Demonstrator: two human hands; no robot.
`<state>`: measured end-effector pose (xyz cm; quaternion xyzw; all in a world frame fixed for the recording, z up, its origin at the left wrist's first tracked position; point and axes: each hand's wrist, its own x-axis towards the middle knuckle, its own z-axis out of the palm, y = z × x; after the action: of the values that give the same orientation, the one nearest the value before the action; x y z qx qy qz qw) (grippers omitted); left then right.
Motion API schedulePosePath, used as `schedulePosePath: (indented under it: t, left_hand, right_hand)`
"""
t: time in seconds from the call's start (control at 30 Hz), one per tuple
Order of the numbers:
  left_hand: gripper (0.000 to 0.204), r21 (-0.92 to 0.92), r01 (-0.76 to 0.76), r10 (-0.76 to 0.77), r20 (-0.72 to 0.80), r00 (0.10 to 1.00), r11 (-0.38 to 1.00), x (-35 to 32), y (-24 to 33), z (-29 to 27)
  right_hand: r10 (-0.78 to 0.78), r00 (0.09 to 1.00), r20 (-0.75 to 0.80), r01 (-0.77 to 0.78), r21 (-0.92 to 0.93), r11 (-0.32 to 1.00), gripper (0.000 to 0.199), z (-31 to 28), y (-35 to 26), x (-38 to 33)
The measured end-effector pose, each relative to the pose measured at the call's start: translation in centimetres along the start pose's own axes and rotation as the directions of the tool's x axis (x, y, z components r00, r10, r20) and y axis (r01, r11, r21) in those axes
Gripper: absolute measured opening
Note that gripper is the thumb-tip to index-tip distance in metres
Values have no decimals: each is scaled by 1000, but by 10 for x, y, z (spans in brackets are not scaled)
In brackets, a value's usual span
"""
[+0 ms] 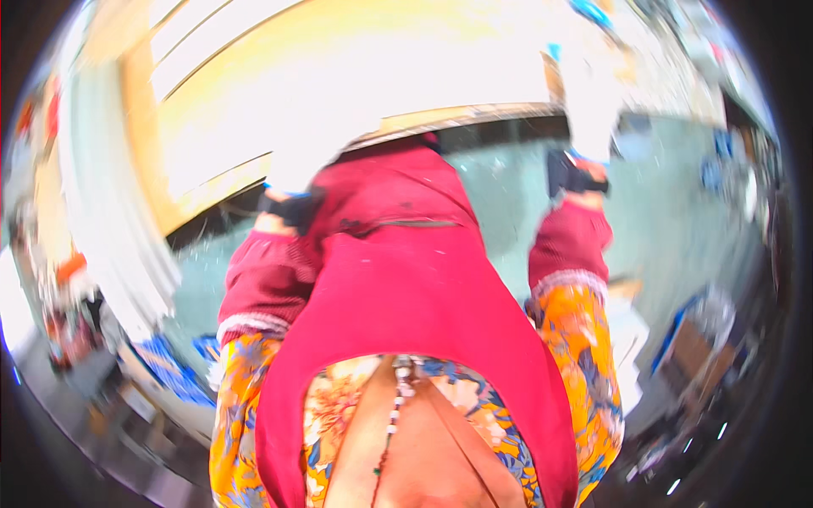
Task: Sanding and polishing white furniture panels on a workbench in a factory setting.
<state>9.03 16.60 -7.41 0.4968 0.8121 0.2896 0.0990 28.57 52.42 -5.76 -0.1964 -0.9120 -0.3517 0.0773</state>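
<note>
Both of my hands wear white gloves and dark wrist bands, and strong glare washes out their shape. My left hand [309, 152] is at the near edge of a pale wooden worktable [457, 112], close to my apron. Its fingers are lost in the brightness. Farther right, my right hand [590, 97] reaches out over the table edge beside a small brown piece [552, 78]. Blur and glare hide its fingers and anything they may hold. A bright blue item [591, 12] lies beyond it at the far edge of the view.
Long pale strips [190, 51] lie at the table's far left. Whitish sheeting [106, 186] hangs at the left side. Blue-striped material [174, 368] sits low on the left. At lower right stands a cardboard box [682, 356] with clear plastic. Greenish floor [669, 229] shows below the table.
</note>
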Motion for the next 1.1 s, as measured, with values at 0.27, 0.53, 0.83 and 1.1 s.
schedulePosePath:
  t: [0.27, 0.53, 0.83, 1.1]
  left_hand:
    - [66, 310, -78, 237, -518, 822, 948, -1, -14, 60]
    - [57, 66, 238, -227, -147, 963, 969, 26, 49, 11]
    - [59, -583, -239, -325, -695, 641, 776, -19, -7, 28]
    - [39, -316, -419, -421, -64, 905, -851, -39, -1, 19]
  right_hand:
    - [262, 959, 105, -187, 932, 311, 38, -37, -19, 33]
    - [-207, 967, 147, -221, 888, -403, 34, -179, -136, 87]
    - [-511, 857, -63, -161, 910, -382, 32, -276, -256, 140]
    - [-563, 795, -224, 7, 933, -361, 29, -297, -328, 154]
